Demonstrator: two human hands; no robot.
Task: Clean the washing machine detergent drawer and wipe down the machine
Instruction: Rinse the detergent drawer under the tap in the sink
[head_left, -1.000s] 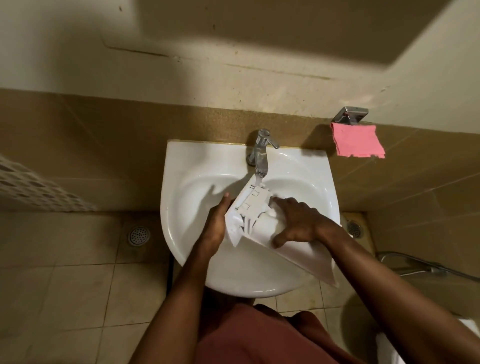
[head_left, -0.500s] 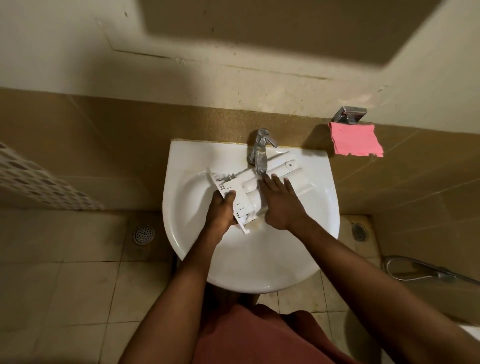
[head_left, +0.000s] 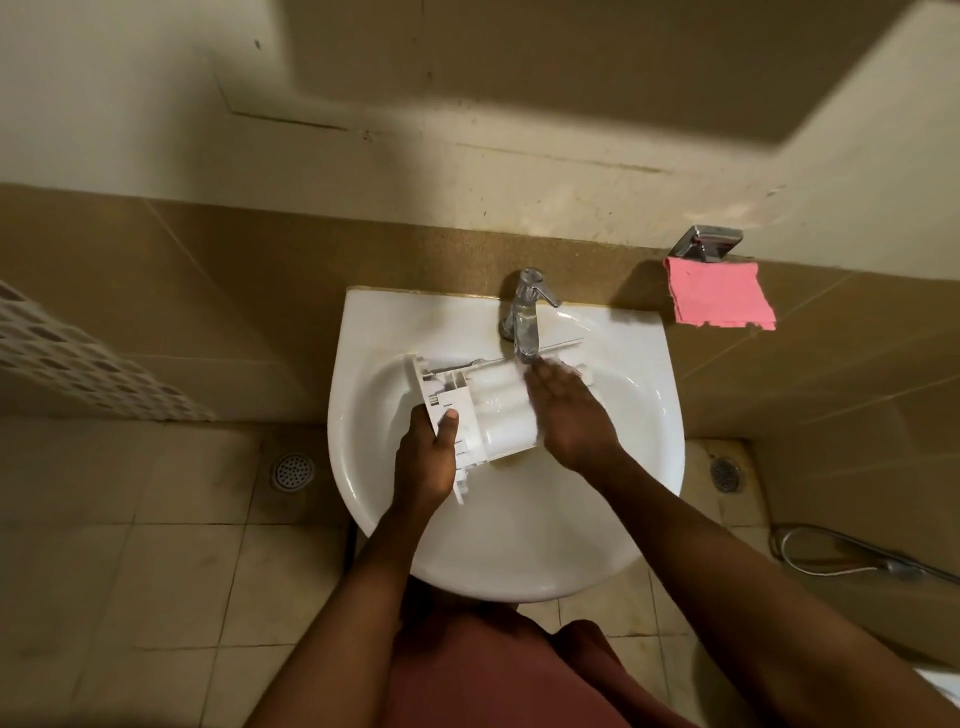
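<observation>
Over the white ceramic sink (head_left: 644, 467), the left hand (head_left: 423, 462) grips a white plastic detergent drawer (head_left: 488, 415); the flat, relaxed right hand (head_left: 571, 415) presses on it.

White sink (head_left: 519, 545) holds the detergent drawer (head_left: 498, 415).

Left hand (head_left: 426, 460) curls in a grip, thumb on top; right hand (head_left: 571, 415) lies flat and outstretched; both forearms reach far.

White plastic detergent drawer (head_left: 498, 410), underside up, lying across sink basin (head_left: 519, 545) under tap (head_left: 524, 322)
</observation>
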